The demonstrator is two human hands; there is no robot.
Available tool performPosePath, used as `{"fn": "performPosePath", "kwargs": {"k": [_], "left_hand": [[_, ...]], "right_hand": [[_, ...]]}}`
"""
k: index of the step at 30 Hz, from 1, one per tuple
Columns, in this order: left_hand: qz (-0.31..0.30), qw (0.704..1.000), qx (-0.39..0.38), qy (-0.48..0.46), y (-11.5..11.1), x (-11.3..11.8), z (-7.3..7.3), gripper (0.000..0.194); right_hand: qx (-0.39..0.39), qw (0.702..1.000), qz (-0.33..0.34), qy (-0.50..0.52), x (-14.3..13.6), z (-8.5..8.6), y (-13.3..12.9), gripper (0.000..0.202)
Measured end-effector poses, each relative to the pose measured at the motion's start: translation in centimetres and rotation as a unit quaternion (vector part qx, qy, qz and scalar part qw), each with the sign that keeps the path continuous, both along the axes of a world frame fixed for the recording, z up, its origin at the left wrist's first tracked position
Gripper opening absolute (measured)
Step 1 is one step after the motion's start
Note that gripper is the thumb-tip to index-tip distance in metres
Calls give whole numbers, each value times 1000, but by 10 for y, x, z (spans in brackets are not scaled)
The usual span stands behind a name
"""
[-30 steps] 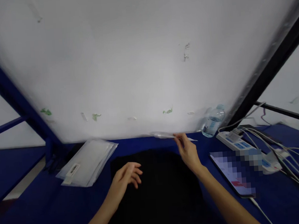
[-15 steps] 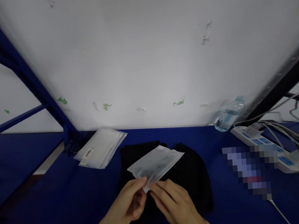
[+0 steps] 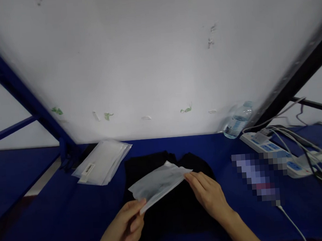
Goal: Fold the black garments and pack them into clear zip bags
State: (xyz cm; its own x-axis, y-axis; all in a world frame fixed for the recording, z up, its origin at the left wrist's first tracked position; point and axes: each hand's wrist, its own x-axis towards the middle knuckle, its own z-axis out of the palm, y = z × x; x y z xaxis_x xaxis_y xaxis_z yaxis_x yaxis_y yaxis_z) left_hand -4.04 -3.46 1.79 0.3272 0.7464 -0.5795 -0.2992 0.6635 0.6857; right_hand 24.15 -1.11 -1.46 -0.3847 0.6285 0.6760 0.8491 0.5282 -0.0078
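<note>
A frosted plastic bag (image 3: 161, 181) is held up between my two hands, slanting up to the right, with something dark showing faintly through or inside it. My left hand (image 3: 129, 223) pinches its lower left corner between thumb and fingers. At the bag's right end, my right hand (image 3: 209, 194) grips the edge, fingertips closed on it. Beneath the bag lies a black garment (image 3: 178, 214), spread on the blue table (image 3: 60, 223); the bag and my hands cover part of it.
A stack of frosted bags (image 3: 103, 163), the top one with a barcode label, lies at the back left. To the right are a tilted water bottle (image 3: 238, 120), a power strip (image 3: 273, 153) with tangled cables, and a pixelated object (image 3: 256, 178) with a cord. A white wall (image 3: 151, 62) rises behind.
My right hand has moved from the bag's lower corner up and right to its far end. My left hand stays at the lower corner. The view has shifted slightly right.
</note>
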Motion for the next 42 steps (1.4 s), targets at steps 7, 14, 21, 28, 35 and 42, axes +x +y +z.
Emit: {"fn": "performPosePath", "kwargs": {"k": [7,14,21,28,35,42], "left_hand": [[24,999,-41,-16,0,2,2,45],[19,997,-48,-55,2,10,5,41],[11,997,-35,-66,3,13,5,38],[8,998,-13,-55,3,22,1,45],[-81,995,-7,-65,5,24,0,54],[191,981,-19,4,43,13,16,26]], "right_hand": [[-14,997,-51,49,0,5,1,23],[-51,987,84,124,-37,32,-19,22],[-60,990,46,118,-51,43,-30,32],[-101,994,32,8,-67,43,-26,40],[-116,991,60,15,-69,27,-18,41],[-74,990,100,69,-63,32,-30,55]]}}
